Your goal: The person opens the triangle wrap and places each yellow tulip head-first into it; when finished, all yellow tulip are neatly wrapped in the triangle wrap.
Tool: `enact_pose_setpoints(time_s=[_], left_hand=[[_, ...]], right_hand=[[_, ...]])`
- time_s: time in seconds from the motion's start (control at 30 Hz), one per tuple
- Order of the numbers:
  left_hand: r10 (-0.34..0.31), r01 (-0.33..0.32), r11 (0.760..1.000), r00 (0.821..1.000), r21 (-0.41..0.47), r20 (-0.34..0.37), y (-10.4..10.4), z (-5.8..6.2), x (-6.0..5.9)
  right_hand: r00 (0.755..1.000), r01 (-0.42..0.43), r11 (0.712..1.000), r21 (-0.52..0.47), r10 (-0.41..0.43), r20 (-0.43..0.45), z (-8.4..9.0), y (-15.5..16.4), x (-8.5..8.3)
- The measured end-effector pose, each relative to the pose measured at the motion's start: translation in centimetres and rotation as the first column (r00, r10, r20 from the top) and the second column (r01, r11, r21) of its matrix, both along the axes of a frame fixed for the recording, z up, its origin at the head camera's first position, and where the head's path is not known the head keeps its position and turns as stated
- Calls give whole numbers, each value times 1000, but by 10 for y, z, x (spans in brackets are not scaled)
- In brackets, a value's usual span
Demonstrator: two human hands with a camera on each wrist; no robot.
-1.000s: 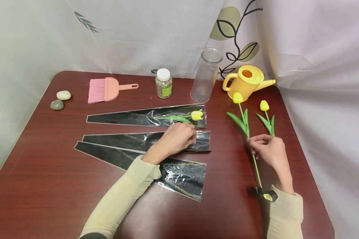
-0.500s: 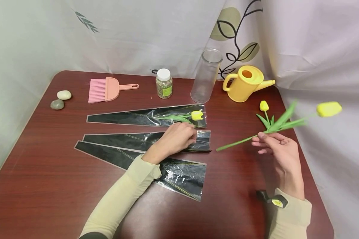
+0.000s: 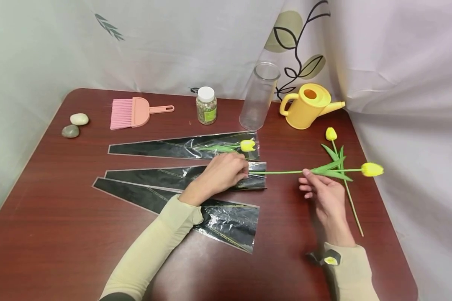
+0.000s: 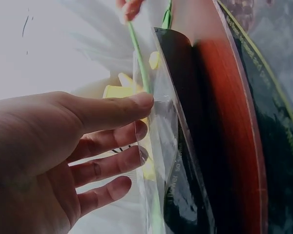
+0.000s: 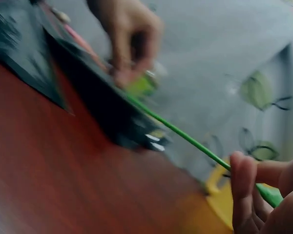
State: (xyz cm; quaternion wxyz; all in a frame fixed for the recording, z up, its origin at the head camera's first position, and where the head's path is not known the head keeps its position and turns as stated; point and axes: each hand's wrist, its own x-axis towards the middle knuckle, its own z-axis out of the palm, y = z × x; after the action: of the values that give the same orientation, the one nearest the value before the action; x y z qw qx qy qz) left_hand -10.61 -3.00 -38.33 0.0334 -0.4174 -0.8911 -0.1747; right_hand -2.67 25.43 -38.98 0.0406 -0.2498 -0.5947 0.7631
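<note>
My right hand (image 3: 324,194) pinches the green stem of an artificial yellow tulip (image 3: 372,169) just below its leaves. The flower lies level and points right, and its stem runs left to the mouth of the middle flower sleeve (image 3: 154,177), black with a clear front. There my left hand (image 3: 224,172) pinches the clear film between thumb and fingers. In the left wrist view the stem (image 4: 140,61) reaches down to the left thumb at the film's edge; the right wrist view shows the same stem (image 5: 180,134) between both hands. The stem's lower end is hidden.
Above lies another sleeve (image 3: 147,149) with a tulip (image 3: 247,145) inside; below lies a third sleeve (image 3: 233,228). A second loose tulip (image 3: 331,133) is at right. Behind stand a jar (image 3: 206,106), glass vase (image 3: 254,104) and yellow watering can (image 3: 305,110). A pink brush (image 3: 139,113) lies left.
My right hand has lifted the tulip off the table, turned it from upright-pointing to sideways, and brought its stem left to the middle sleeve's mouth. The left hand has stayed in place.
</note>
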Motion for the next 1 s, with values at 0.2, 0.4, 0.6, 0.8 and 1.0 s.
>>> enact_pose_setpoints(time_s=[0.2,0.4,0.6,0.8,1.0], left_hand=[[2,-2,1000,1000,13,-4,0,4,0],[19,-19,1000,1000,7,11,-3,5,1],[33,-33,999,999,-3,19,-5,6,1],[34,-34,999,999,6,21,-5,6,0],[30,-30,1000,999,2,20,-3,7,0]], right_hand=[[996,40,999,-33,-37,77,-9,-16,-3],[990,130,991,-27,-128,53,-2,10,3],[989,139,990,-10,-139,51,0,26,12],[995,62,998,25,-64,78,-14,-11,6],[983,-124,992,-22,126,136,-23,-60,-1]])
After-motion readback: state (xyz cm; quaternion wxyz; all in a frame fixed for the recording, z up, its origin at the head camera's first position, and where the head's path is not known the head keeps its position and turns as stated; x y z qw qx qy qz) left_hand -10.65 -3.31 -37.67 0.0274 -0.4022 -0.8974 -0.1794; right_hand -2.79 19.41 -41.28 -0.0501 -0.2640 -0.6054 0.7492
